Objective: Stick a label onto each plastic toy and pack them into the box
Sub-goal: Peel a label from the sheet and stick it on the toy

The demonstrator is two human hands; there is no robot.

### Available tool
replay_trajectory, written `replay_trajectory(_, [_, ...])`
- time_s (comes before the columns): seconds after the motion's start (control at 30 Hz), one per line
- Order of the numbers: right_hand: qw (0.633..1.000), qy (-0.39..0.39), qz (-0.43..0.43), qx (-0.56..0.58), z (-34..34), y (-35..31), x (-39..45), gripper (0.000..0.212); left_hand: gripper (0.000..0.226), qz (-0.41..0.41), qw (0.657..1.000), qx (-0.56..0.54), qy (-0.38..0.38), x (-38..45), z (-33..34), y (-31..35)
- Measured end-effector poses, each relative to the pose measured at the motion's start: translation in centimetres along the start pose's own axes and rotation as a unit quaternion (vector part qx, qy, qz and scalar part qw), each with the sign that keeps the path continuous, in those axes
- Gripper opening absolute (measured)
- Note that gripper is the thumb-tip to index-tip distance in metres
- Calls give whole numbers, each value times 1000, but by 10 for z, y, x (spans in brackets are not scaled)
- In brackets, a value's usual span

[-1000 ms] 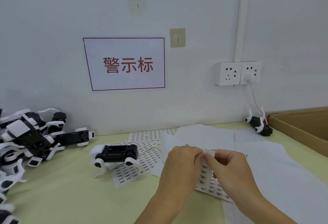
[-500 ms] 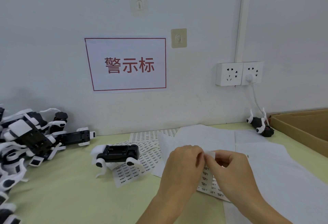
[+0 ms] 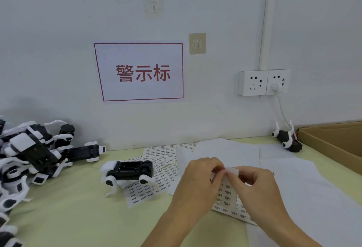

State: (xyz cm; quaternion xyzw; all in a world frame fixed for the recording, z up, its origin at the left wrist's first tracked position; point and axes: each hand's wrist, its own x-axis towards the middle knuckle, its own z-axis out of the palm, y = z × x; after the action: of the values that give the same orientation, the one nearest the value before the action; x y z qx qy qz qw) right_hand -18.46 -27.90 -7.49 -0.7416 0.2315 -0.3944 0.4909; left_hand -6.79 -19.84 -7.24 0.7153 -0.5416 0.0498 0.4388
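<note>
since a second ago both hands have stayed together above the label sheet (image 3: pixel 227 197), and the small white label (image 3: pixel 233 170) remains pinched between them; the left hand (image 3: pixel 199 184) has its fingertips curled onto the label's left edge, the right hand (image 3: pixel 254 190) grips it from the right with thumb and forefinger. the hands sit a little lower and closer to the camera than before, and the label now looks pulled more nearly level. nothing else on the desk has shifted.

the nearest toy (image 3: pixel 129 171), black-bodied with white legs, lies belly up to the left of the hands, partly on another label sheet (image 3: pixel 156 180). a pile of toys (image 3: pixel 29 154) crowds the left edge of the pale green desk (image 3: pixel 68 217). one more toy (image 3: pixel 288 141) lies at the back right, just beside the open cardboard box (image 3: pixel 333 143). white backing paper (image 3: pixel 293 184) spreads under and right of the hands.

on the white wall hang a red-bordered sign (image 3: pixel 139 72), two adhesive hooks (image 3: pixel 197 43), and a double socket (image 3: pixel 263 82) with a white plug and cable running down.
</note>
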Motion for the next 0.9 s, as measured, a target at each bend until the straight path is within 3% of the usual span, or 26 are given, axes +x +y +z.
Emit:
replay_trajectory(0.47, [999,17,-12,-25,3,3,1,23,14,0,999,14,34,-2,3,0])
replay_trajectory(0.67, [998,53,-14,-39,3,3,1,22,13,-53,994,-43,89,-3,5,1])
replay_trajectory(0.9, [989,120,54,-64,-7,14,11,23,20,-139,972,-121,142,-1,1,1])
